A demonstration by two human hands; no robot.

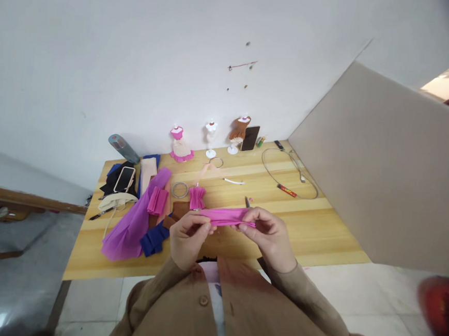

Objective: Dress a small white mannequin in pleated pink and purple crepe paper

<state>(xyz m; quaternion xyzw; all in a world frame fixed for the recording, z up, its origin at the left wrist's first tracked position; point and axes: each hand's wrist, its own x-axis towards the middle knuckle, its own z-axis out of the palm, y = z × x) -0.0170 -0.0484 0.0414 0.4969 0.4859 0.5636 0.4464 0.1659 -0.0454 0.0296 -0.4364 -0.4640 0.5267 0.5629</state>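
Note:
Between my two hands a folded strip of pink crepe paper (226,217) is stretched out level above the table's front part. My left hand (190,235) pinches its left end, and my right hand (269,236) pinches the right end. Just beyond the strip lies a gathered pink piece (197,197) with a peach ribbon (206,173) running from its top. A dark pointed tool (247,202) shows partly behind my right hand. Left of my left hand are a brown folded piece (180,212) and a dark blue one (155,239).
Purple sheet (136,223), pink folded piece (158,201) and phone (124,180) crowd the table's left. Small dress forms in a pink-and-cream dress (181,146), white (211,136) and brown (240,130) stand along the wall. A wire coil (179,190) and looped cable (264,158) lie on the wood.

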